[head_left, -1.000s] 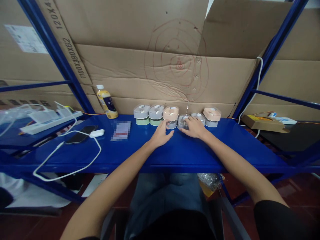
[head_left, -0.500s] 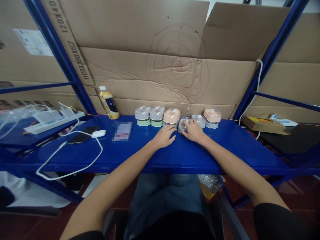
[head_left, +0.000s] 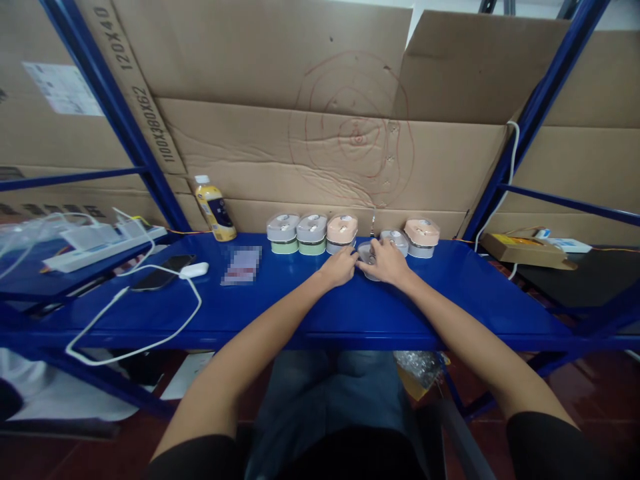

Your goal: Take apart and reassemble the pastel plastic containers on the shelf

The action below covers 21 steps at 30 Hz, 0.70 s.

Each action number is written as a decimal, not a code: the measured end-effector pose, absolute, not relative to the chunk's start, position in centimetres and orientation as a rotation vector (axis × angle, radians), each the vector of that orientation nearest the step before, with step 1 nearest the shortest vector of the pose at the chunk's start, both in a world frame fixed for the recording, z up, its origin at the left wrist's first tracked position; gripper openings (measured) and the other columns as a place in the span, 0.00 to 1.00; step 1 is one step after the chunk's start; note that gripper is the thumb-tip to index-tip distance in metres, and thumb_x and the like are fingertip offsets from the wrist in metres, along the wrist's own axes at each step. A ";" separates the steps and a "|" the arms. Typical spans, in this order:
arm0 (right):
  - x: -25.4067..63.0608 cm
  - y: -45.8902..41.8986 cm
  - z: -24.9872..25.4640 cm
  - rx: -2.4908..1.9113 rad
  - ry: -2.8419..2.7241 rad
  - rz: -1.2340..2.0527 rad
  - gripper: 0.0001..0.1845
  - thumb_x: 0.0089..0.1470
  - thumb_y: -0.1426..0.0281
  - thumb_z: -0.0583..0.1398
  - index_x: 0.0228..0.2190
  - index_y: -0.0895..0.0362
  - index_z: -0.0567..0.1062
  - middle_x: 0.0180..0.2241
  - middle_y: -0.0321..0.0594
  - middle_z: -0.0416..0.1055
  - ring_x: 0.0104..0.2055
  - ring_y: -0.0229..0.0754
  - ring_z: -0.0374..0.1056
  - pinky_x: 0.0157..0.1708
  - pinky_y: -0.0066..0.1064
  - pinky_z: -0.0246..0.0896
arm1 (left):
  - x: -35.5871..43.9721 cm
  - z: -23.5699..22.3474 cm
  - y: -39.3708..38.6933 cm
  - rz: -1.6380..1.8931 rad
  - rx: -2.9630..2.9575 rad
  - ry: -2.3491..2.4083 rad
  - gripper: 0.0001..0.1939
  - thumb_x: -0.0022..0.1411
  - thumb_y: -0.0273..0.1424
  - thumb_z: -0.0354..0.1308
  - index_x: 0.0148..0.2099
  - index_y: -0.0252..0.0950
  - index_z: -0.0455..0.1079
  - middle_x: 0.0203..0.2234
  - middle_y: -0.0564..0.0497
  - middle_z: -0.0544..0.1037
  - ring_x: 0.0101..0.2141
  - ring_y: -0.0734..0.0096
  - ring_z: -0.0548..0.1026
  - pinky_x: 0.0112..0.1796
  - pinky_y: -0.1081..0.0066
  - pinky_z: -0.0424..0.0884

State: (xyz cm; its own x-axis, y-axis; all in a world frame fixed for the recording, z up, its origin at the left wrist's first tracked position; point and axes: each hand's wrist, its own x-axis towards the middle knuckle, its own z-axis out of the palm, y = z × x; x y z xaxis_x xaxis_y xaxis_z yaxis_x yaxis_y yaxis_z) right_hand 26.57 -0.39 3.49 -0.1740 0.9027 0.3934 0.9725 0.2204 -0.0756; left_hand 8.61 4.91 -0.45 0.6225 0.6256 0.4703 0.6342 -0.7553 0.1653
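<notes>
Container: a small grey-lidded plastic container [head_left: 367, 255], sitting on the blue steel shelf [head_left: 320, 313], a little forward of the row and under both hands.

Right hand [head_left: 389, 262]: cupped over the lid, fingers curled down around the container, gripping it from above.

Left hand [head_left: 341, 267]: half-closed, palm down, fingertips [head_left: 353, 265] at the container's left edge. Whether it grips or only touches is hard to say from here.

Arms: bare forearms angle inward from either side, wrists low, hands nearly meeting. Black sleeves [head_left: 540, 447] show at the bottom of the view.

Row behind: five more containers stand along the back of the shelf. Two have green bases [head_left: 283, 227], then one with a peach lid [head_left: 342, 230], a small grey one [head_left: 393, 241] just behind the right hand, and another peach lid [head_left: 421, 231].

Farther left: a yellow bottle [head_left: 214, 211], a blurred card [head_left: 241, 265], a phone [head_left: 163, 281] and a white cable [head_left: 150, 333] — beyond them, a power strip [head_left: 105, 248].

Backdrop: cardboard sheets [head_left: 225, 153] marked with red rings.
</notes>
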 end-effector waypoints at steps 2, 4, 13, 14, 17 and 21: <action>26.2 -0.7 3.5 -1.846 -2.055 -0.247 0.36 0.56 0.44 0.62 0.53 0.58 0.69 0.53 0.61 0.70 0.54 0.66 0.70 0.51 0.51 0.67 | 8.3 -0.5 4.4 -0.868 -2.809 -1.118 0.13 0.65 0.22 0.53 0.49 0.34 0.74 0.49 0.37 0.76 0.55 0.47 0.74 0.59 0.49 0.70; 26.2 -0.7 3.5 -1.916 -2.039 -0.172 0.37 0.55 0.47 0.64 0.55 0.59 0.68 0.54 0.62 0.69 0.53 0.66 0.72 0.49 0.51 0.69 | 7.6 -0.4 3.9 -1.008 -2.812 -1.134 0.15 0.66 0.27 0.56 0.55 0.34 0.71 0.52 0.37 0.76 0.56 0.47 0.74 0.60 0.48 0.70; 28.4 1.0 2.9 -1.064 -2.498 0.315 0.57 0.41 0.51 0.74 0.66 0.56 0.61 0.64 0.56 0.64 0.65 0.61 0.64 0.63 0.53 0.61 | 2.9 -0.4 3.2 -1.188 -3.124 -1.143 0.58 0.40 0.47 0.80 0.69 0.36 0.60 0.63 0.33 0.70 0.61 0.38 0.71 0.59 0.42 0.68; 28.3 1.0 2.8 -1.049 -2.493 0.319 0.56 0.42 0.49 0.74 0.66 0.56 0.63 0.63 0.56 0.66 0.64 0.61 0.65 0.63 0.53 0.61 | 2.7 -0.5 3.1 -1.191 -3.147 -1.136 0.56 0.40 0.47 0.80 0.68 0.36 0.61 0.62 0.34 0.72 0.60 0.39 0.72 0.59 0.43 0.69; 28.0 0.8 2.9 -1.032 -2.465 0.316 0.51 0.44 0.47 0.72 0.64 0.55 0.66 0.60 0.53 0.70 0.61 0.59 0.69 0.61 0.53 0.64 | 2.7 -0.5 2.6 -1.205 -3.181 -1.114 0.53 0.43 0.46 0.79 0.67 0.38 0.63 0.59 0.37 0.75 0.58 0.42 0.74 0.58 0.45 0.70; 29.2 0.6 4.1 -1.074 -2.359 0.403 0.46 0.48 0.48 0.71 0.62 0.55 0.69 0.57 0.51 0.74 0.56 0.57 0.72 0.57 0.51 0.67 | 2.8 -0.4 2.1 -1.233 -3.171 -1.097 0.57 0.45 0.47 0.78 0.71 0.39 0.56 0.61 0.37 0.72 0.59 0.43 0.74 0.58 0.46 0.71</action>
State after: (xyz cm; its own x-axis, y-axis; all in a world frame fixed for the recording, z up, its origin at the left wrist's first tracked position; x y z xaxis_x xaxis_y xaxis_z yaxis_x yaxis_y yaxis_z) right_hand 29.21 0.58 4.14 -0.5554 0.7643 0.3278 0.6121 0.6425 -0.4610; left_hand 2.83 2.14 -0.38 0.5934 0.6641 0.4547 0.3747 -0.7280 0.5741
